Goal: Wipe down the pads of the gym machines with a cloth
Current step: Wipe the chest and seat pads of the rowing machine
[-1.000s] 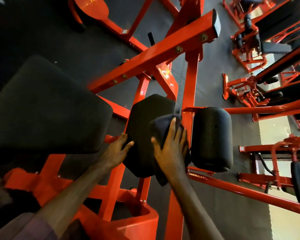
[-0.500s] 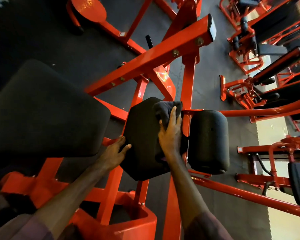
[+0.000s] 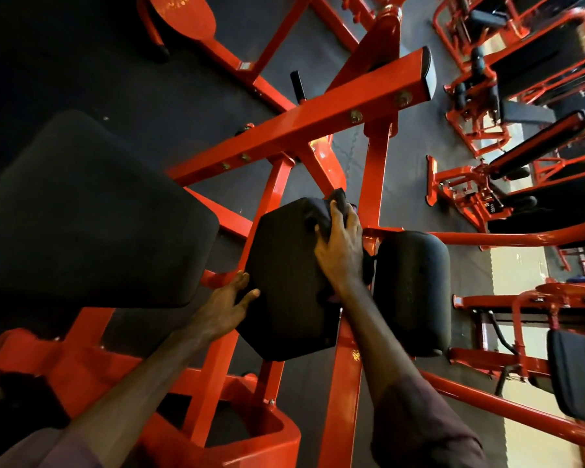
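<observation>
Right hand (image 3: 340,251) grips a dark cloth (image 3: 335,204) against the upper right edge of the hexagonal pad (image 3: 284,288). Left hand (image 3: 228,304), fingers straight, braces the pad's left edge, beside the red frame (image 3: 284,136).

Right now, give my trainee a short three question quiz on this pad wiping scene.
1. True or false: the right hand presses the dark cloth on the hexagonal pad.
2. What does the left hand touch? A: the roller pad. B: the hexagonal pad's left edge. C: the large seat pad.
3. Fill in: the frame is painted ____.

Key: 1 true; 2 B; 3 red.
</observation>
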